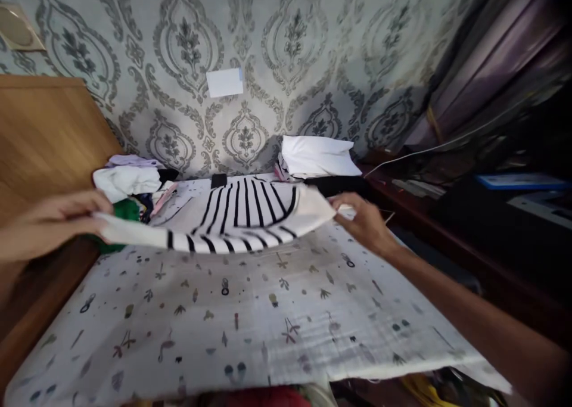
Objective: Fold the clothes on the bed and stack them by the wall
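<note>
A white garment with black stripes [250, 207] is stretched between my two hands above the table. My left hand [78, 216], smeared a little by motion, is closed on its left end. On the other side, my right hand [361, 219] pinches the right corner between thumb and fingers. The near edge sags in a curve, while the far part of the cloth reaches back over the table. Beneath it lies a pale cloth with small printed plants and shapes [250, 317], covering the tabletop.
Mixed clothes [129, 180] are heaped at the back left beside a wooden panel [44, 133]. Folded white cloth [319, 155] tops a stack against the patterned wall. A small black object [218, 180] sits at the back. To the right is a dark surface with a blue-edged item [521, 182].
</note>
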`<state>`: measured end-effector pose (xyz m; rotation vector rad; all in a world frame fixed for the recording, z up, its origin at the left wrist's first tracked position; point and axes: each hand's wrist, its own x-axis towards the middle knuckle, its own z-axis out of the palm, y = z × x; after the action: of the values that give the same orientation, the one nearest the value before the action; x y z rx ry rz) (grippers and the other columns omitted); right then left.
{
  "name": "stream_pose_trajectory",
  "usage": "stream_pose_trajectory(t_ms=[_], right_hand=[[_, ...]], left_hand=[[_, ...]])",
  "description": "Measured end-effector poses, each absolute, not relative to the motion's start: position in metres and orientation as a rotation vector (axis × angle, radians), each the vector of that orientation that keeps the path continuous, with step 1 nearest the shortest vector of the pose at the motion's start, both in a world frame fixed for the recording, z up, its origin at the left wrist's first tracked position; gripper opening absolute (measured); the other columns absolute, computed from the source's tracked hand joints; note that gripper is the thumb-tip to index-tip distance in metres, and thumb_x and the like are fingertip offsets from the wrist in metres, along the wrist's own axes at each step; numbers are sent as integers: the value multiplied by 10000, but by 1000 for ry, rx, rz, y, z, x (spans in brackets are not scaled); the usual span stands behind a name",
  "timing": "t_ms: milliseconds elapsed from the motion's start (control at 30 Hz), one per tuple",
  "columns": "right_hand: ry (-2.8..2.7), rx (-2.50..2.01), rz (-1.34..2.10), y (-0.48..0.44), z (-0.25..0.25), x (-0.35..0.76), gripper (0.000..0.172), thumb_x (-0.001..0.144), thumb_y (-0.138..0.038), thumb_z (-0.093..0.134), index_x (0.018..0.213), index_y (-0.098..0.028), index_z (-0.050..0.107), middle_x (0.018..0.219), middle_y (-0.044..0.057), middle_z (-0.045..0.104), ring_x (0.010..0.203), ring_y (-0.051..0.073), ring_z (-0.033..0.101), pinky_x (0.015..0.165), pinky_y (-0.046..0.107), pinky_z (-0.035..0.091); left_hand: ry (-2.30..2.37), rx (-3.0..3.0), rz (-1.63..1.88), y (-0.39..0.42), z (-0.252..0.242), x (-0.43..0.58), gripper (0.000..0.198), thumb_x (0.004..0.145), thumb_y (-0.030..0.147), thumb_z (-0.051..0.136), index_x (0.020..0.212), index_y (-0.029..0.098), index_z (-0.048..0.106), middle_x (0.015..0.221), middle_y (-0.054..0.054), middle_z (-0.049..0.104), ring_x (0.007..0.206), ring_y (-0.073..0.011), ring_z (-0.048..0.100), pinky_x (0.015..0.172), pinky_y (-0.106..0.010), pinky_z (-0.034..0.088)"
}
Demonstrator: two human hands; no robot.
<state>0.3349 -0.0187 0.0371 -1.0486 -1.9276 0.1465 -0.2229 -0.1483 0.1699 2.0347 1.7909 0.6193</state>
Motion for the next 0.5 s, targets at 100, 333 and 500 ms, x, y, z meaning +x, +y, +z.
stream_pose_trajectory(t_ms=[100,333,500], right_hand=[[-2260,-1182,303,-38,-19,348,136,782,-168,509,694,-231,592,981,71,743,954,253,677,864,410,526],[-2179,-1321,183,-41,-34,325,297,890,-205,437,1076,-192,669,1209,136,697,1165,294,622,1028,487,470],[-2451,-1365,317,-31,-19,267,630,865,-277,576,1473,-166,453,1503,181,482,1364,328,479,1090,489,425]], left_hand=[[1359,1820,-31,-129,113,-178,360,761,546,656,778,186,665,789,12,680,784,-182,616,691,-229,481],[1372,1651,-30,-76,50,-159,419,779,620,592,897,220,636,898,-54,705,886,-248,666,667,-266,507],[2173,1856,139,-1,10,-170,339,772,508,502,874,201,604,868,-90,715,929,-302,683,706,-320,499]])
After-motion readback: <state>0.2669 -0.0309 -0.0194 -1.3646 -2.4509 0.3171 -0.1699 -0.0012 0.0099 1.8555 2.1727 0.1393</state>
